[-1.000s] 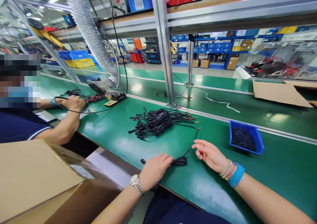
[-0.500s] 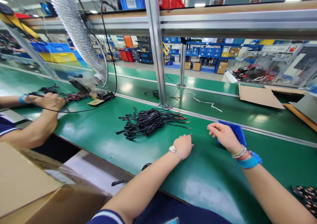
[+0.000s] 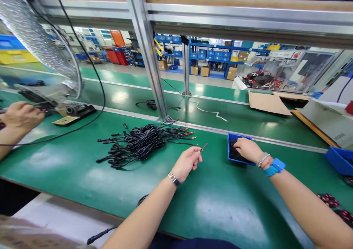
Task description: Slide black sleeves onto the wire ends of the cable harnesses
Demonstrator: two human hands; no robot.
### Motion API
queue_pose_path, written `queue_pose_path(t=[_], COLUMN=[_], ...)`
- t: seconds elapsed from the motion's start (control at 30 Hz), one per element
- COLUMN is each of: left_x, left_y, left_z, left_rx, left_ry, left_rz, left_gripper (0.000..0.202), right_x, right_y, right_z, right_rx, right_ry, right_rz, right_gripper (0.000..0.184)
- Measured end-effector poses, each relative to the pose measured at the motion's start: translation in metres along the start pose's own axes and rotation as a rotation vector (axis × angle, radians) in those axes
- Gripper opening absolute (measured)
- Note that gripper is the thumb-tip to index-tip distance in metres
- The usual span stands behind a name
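Observation:
My left hand pinches the end of a black cable, and its thin reddish wire tips stick out past my fingers. Part of what looks like the same cable shows below my forearm, with a black connector hanging near the table's front edge. My right hand reaches into a small blue bin of small black pieces. Its fingertips are down among the pieces, so what they hold is hidden. Left of my left hand lies a bundle of black cables with connectors at one end and bare wires at the other.
A co-worker's hand is at far left, near a fume duct and a black device. A metal post rises behind the cables. Cardboard lies beyond the rail; another blue bin stands at right.
My right hand has moved down into the blue bin. My left hand has turned, showing more of the wire tips. The view has swung to the right.

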State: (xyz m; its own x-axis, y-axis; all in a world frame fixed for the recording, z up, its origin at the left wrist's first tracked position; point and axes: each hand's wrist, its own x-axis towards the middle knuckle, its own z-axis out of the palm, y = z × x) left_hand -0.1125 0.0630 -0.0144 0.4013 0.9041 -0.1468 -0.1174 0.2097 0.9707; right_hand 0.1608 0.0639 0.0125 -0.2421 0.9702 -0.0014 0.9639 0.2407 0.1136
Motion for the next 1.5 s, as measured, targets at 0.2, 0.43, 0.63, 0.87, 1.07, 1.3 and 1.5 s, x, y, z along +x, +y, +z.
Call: queue_pose_path(t=[0.2, 0.43, 0.63, 0.87, 1.07, 1.3, 1.5], left_x=[-0.003, -0.02, -0.019, -0.018, -0.018, -0.016, -0.014], left_y=[-0.011, 0.001, 0.004, 0.004, 0.008, 0.009, 0.003], left_z=[-0.001, 0.005, 0.004, 0.004, 0.001, -0.004, -0.002], left_rx=[-0.048, -0.074, -0.177, -0.259, -0.289, -0.229, -0.185], left_ry=[-0.035, -0.112, -0.073, -0.073, -0.007, -0.019, -0.038], left_rz=[0.004, 0.002, -0.013, -0.043, 0.08, 0.218, 0.186], left_gripper=[0.028, 0.028, 0.025, 0.023, 0.021, 0.019, 0.019], right_x=[0.008, 0.008, 0.006, -0.003, 0.006, 0.016, 0.015], right_y=[-0.02, -0.016, 0.01, -0.015, -0.086, -0.128, -0.134], right_z=[0.01, 0.013, 0.01, -0.007, -0.024, -0.014, -0.004], right_rx=[-0.061, 0.051, 0.306, 1.186, 1.598, 1.723, 1.873], right_ry=[-0.01, 0.055, 0.119, 0.055, -0.045, -0.189, -0.14], right_rz=[-0.018, 0.035, 0.075, 0.276, 0.143, 0.05, 0.114], right_gripper=[0.024, 0.025, 0.021, 0.021, 0.019, 0.018, 0.015])
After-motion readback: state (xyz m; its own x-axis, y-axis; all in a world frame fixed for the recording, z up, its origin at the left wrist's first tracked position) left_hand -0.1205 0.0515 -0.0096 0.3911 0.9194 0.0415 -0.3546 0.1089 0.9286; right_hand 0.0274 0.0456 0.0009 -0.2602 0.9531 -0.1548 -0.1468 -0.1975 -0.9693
